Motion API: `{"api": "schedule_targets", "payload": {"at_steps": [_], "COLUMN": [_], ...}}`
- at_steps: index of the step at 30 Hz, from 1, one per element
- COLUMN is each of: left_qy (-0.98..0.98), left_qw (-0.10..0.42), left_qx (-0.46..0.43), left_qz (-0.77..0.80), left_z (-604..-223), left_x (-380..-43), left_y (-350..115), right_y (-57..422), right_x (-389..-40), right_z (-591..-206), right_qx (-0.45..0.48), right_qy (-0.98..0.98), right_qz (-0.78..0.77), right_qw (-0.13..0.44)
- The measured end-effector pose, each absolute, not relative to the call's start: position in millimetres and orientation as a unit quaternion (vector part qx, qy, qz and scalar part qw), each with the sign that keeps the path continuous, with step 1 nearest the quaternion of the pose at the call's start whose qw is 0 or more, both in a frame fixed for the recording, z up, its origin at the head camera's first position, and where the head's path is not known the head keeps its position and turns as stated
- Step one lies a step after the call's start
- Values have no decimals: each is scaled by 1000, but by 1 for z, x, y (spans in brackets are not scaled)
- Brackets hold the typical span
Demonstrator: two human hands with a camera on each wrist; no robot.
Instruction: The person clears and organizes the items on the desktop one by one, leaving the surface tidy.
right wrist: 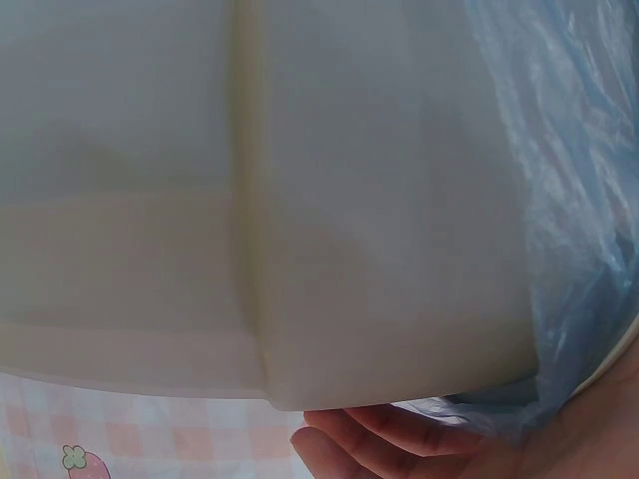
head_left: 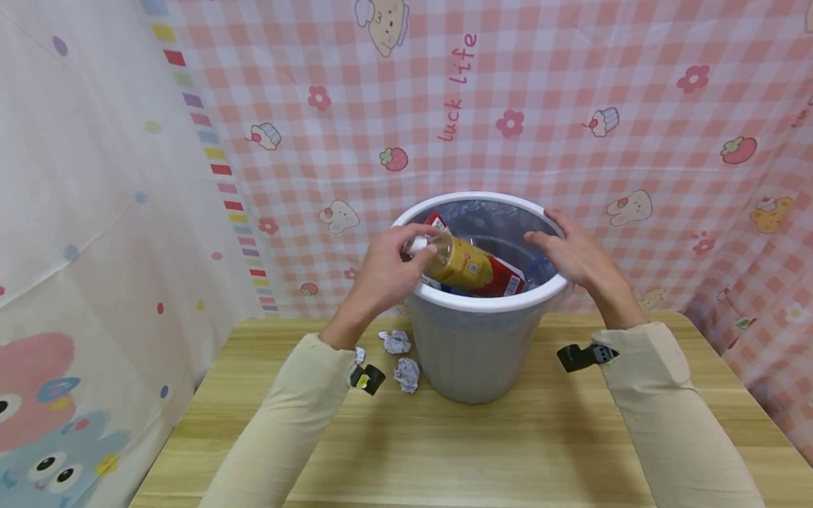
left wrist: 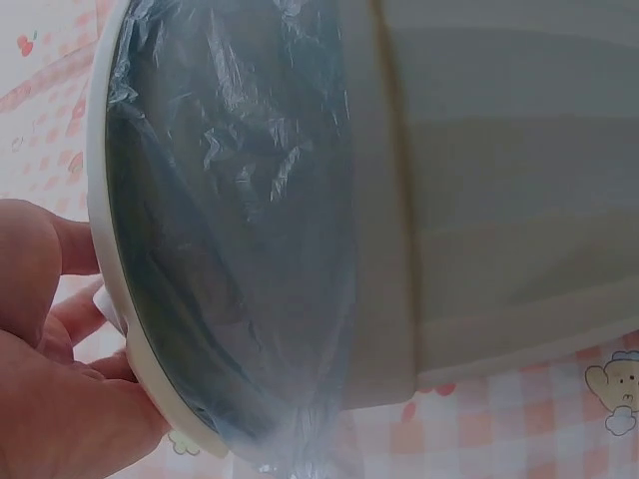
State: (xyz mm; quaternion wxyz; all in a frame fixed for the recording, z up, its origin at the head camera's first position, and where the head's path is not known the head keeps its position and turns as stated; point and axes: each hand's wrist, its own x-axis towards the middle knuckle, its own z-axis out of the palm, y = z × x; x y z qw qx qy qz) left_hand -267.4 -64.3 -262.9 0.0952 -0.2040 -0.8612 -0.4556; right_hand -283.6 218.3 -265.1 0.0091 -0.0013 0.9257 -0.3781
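Note:
A grey trash bin [head_left: 473,353] with a white rim stands upright, lined with a translucent bluish bag [left wrist: 240,200]. At the bin's left rim my left hand [head_left: 384,264] pinches the white cap end of a plastic bottle [head_left: 466,264] with a yellow label. The bottle lies tilted across the bin's opening, its base pointing inward. Beneath it sits a red package [head_left: 510,276]. My right hand [head_left: 574,254] grips the right rim, thumb over the inside. In the right wrist view its fingers [right wrist: 374,439] lie along the bin's outer wall.
Crumpled paper balls [head_left: 406,375] lie on the wooden table [head_left: 317,437] left of the bin. A pink checked curtain [head_left: 406,92] hangs close behind, and a white patterned curtain [head_left: 114,176] hangs on the left. Clear plastic [head_left: 540,269] shows inside the bin.

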Motion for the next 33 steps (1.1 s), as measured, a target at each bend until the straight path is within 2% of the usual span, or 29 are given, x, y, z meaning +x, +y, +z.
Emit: {"api": "schedule_targets", "payload": {"at_steps": [33], "left_qy": [-822], "left_qw": [66], "left_qx": [-181], "left_qz": [-536], "left_z": [-261], "left_x": [-271], "left_y": [-64], "right_y": [220], "right_x": [-284], "right_z": [-266], "right_qx": [4], "right_qy": [925], "right_qz": [-380], "right_qw": [10]}}
